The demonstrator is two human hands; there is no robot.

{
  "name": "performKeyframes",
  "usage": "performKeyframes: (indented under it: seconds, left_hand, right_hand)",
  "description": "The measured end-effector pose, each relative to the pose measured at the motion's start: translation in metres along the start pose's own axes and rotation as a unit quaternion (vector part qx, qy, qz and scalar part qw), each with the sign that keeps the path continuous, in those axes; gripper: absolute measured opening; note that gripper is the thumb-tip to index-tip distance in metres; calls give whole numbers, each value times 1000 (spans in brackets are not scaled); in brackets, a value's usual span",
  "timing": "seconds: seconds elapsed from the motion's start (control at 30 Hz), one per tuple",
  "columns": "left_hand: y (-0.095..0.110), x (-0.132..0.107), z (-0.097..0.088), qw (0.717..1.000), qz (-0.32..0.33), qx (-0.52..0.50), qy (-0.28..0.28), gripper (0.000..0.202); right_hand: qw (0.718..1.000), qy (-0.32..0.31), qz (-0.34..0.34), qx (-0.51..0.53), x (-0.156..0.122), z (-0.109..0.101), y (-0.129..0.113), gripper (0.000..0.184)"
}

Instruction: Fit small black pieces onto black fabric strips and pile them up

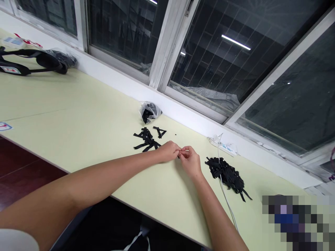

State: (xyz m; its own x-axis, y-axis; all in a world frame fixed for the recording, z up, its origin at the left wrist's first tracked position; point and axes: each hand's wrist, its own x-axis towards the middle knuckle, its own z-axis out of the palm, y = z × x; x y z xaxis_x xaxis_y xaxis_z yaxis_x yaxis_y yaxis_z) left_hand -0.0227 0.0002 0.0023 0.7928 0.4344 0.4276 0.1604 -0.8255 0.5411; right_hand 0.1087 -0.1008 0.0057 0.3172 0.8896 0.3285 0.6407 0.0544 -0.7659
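Note:
My left hand [169, 151] and my right hand [190, 161] meet above the table, fingertips pinched together. A bit of a black strap [178, 157] shows between them; the fingers cover most of it. Just left of my left hand lies a loose cluster of black straps [148, 138], with a couple of separate black straps [160, 131] behind it. To the right of my right hand is a larger heap of black straps [227, 174]. Behind the cluster, near the wall, stands a clear plastic bag [151, 111] with small black parts inside.
A white cable [224, 190] runs across the right heap from a power strip [225, 146] by the window ledge. At the far left of the pale table [104, 104] lies a black strapped item [39, 61]. A pixelated dark area [290, 223] is at lower right.

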Motion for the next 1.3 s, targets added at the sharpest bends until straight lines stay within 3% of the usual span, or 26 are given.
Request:
performKeyframes:
  seconds: [0.33,0.5,0.73,0.93,1.13,1.3]
  left_hand:
    - [-2,-1,-1,1000,13,14,-10,25]
    - [-14,4,-11,999,-22,-10,40,23]
    - [-24,9,-13,996,-51,-14,67,30]
    - [-22,9,-9,993,-76,-64,57,37]
    - [-17,11,-7,983,-72,-147,87,22]
    - [-12,10,-9,976,-67,-201,50,15]
  right_hand:
    - [1000,-17,-11,-1,4,-2,18,17]
    - [998,-25,-2,-49,7,-9,25,24]
    - [1000,-18,10,-22,8,-12,27,29]
    - [999,-11,35,2,9,-15,28,31]
    - [999,3,36,31,11,-14,28,32]
    - [1000,20,-4,6,8,-15,21,36]
